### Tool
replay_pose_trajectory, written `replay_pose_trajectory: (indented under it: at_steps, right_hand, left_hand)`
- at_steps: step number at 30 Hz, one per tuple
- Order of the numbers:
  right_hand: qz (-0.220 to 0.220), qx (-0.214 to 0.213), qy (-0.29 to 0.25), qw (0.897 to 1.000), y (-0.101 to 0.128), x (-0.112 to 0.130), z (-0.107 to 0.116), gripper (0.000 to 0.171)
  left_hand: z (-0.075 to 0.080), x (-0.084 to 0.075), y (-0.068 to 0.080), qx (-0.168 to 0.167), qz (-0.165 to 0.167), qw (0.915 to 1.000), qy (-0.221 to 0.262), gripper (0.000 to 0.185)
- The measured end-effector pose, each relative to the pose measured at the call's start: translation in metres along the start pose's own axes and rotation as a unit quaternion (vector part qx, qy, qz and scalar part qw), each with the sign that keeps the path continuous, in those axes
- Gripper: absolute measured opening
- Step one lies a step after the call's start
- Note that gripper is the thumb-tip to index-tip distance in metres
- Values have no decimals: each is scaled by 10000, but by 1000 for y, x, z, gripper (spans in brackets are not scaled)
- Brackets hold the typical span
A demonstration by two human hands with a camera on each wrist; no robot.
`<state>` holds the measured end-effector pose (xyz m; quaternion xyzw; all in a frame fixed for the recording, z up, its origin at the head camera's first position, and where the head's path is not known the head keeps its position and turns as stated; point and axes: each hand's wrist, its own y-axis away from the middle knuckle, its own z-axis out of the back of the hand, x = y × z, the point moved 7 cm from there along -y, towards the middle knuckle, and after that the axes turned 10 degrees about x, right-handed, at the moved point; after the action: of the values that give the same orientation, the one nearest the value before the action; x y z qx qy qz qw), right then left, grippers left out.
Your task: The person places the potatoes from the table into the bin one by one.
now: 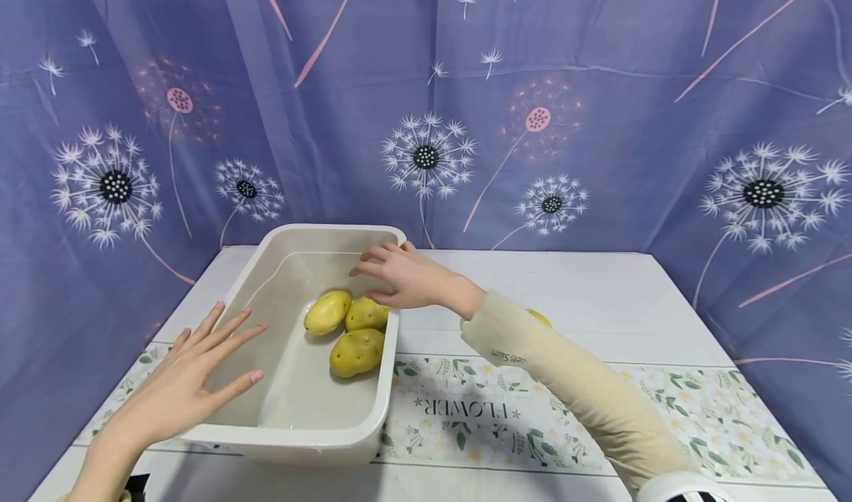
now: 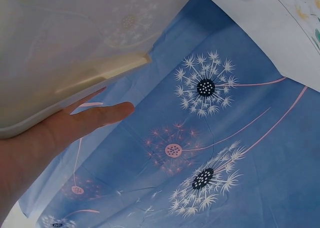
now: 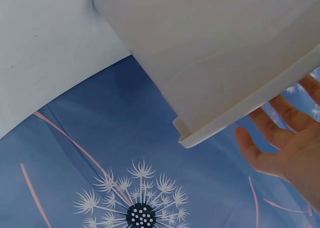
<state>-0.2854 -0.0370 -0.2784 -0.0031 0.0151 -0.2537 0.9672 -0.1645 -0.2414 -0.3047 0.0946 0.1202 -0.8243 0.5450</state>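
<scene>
A deep off-white plastic bin (image 1: 293,435) stands on the left half of the table. Three yellow potatoes lie on its floor against the right side: one rear-left potato (image 1: 328,313), one potato (image 1: 366,314) partly covered by the rim, and a nearer potato (image 1: 357,354). Spread fingers of my left hand (image 1: 189,376) hover at the bin's left rim, holding nothing. My right hand (image 1: 407,274) is over the right rim near the back corner, its fingers loosely bent above the potatoes. In the right wrist view, the same right hand (image 3: 290,143) shows beside the bin's rim, empty.
Part of a small yellow object (image 1: 540,318) peeks out behind the right sleeve (image 1: 572,369); its kind is hidden. A white table cover (image 1: 479,454) with a floral band lies under the bin. Purple dandelion-print curtains (image 1: 426,58) close off the back and sides.
</scene>
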Motion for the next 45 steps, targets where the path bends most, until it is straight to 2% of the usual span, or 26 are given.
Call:
replay_pose_trajectory:
  at_steps: [17, 45]
  right_hand:
    - [143, -662, 335, 9971, 23, 5, 6, 34]
    - [183, -1203, 507, 9913, 55, -3, 7, 31]
  left_hand:
    - [0, 0, 0, 12, 1, 10000, -36, 55]
    - [1, 1, 0, -60, -41, 10000, -64, 56]
